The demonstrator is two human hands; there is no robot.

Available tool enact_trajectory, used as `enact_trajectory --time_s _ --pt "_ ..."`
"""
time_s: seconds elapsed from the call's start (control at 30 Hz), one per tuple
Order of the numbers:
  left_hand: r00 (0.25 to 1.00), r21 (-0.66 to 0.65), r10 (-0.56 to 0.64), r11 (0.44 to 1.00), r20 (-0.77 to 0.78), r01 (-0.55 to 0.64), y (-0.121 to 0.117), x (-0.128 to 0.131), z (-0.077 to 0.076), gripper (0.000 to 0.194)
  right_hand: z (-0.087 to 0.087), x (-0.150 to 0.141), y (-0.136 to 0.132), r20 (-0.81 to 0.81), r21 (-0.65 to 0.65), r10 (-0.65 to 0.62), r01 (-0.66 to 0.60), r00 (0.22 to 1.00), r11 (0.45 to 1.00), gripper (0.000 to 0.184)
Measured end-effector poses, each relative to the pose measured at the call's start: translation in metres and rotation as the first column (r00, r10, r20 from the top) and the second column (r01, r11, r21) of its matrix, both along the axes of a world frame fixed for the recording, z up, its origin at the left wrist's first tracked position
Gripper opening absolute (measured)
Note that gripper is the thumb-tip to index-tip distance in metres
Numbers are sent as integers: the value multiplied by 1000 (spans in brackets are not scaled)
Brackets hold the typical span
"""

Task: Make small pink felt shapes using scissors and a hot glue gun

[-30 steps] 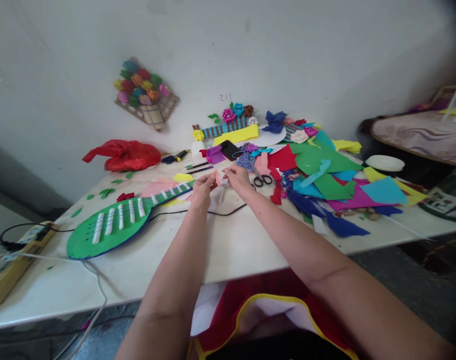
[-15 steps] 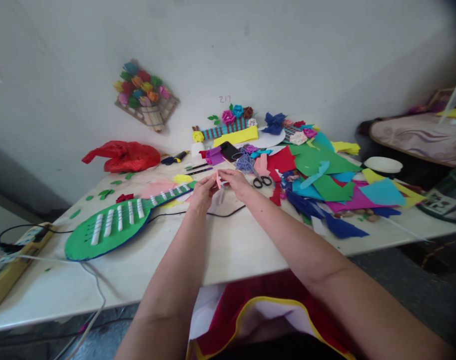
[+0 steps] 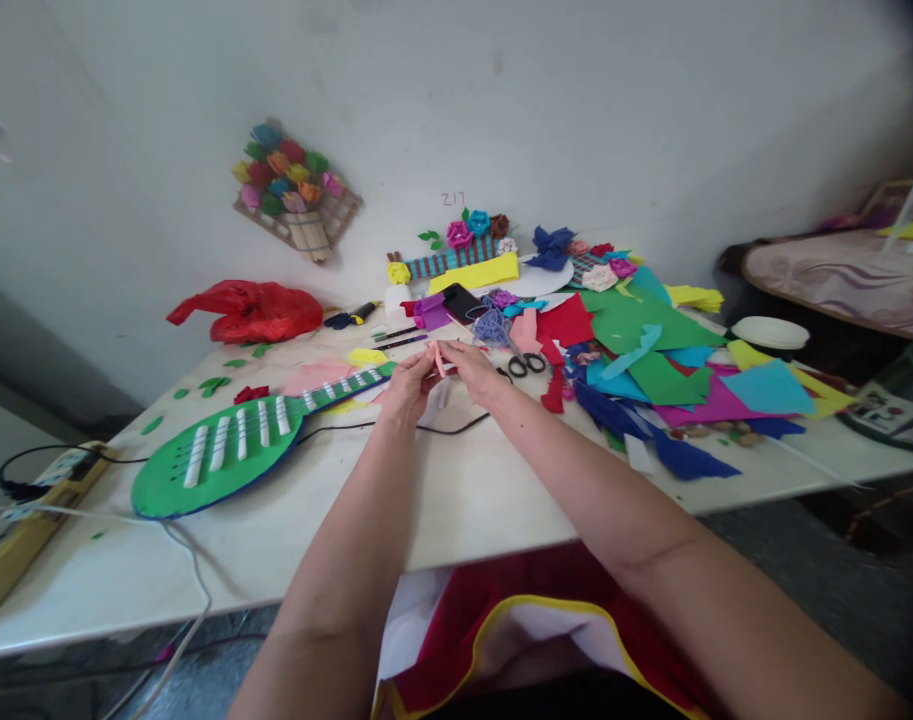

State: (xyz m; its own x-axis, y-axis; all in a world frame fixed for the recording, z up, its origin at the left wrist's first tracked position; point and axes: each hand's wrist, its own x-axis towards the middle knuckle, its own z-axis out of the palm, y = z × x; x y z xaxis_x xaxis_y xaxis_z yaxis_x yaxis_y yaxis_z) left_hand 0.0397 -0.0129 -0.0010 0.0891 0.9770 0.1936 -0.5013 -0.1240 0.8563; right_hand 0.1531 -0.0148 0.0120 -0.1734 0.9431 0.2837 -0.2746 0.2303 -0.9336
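Between my fingertips I pinch a small strip of pink crepe paper (image 3: pixel 439 361), held above the table. My left hand (image 3: pixel 411 382) grips it from the left, thumb and fingers pressed together. From the other side my right hand (image 3: pixel 468 366) closes on the same strip, fingertips almost touching the left ones. Parts of both hands' fingers are hidden. Just left of my left hand ends the neck of a green guitar-shaped cutout (image 3: pixel 231 460) with white rolled strips. Black-handled scissors (image 3: pixel 527 364) lie to the right of my right hand.
Coloured paper sheets (image 3: pixel 643 330) pile up on the right of the table. A phone (image 3: pixel 462 302) and a tangle of purple yarn (image 3: pixel 493 326) lie beyond my hands. A red plastic bag (image 3: pixel 261 312) sits at the back left. A power strip (image 3: pixel 58 500) stands at the left edge.
Both hands keep their place on the pink strip, with only a slight shift of the fingers. The whole view has moved slightly.
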Motion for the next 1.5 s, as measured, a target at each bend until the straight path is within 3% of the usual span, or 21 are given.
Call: enact_trajectory --time_s 0.37,0.57,0.97,1.1,1.2,1.3,1.5 --pt "999 -3 16 1000 30 -16 3 0 -3 17 4 -4 -11 133 189 -70 44 989 981 41" --pt "1000 9 10 1000 -7 -10 2 0 -2 22 2 1 -1 47 -17 19 -18 999 1000 38" --pt "1000 -21 0 1000 -26 0 0 1 -1 22 5 -1 -8 143 110 -64 48 988 993 46" --pt "999 -2 28 1000 -35 -28 1 0 -1 24 4 1 -3 125 6 -29 28 992 1000 43" --pt "994 -30 111 993 -15 -112 2 -2 -1 26 4 3 -2 152 -98 -65 81 986 992 32" --pt "984 -33 178 984 24 -177 4 -4 -2 25 3 3 -1 216 -112 -87 113 972 987 31" --pt "985 -5 172 985 31 -172 4 -2 0 19 -1 1 1 164 -151 80 -55 983 987 39"
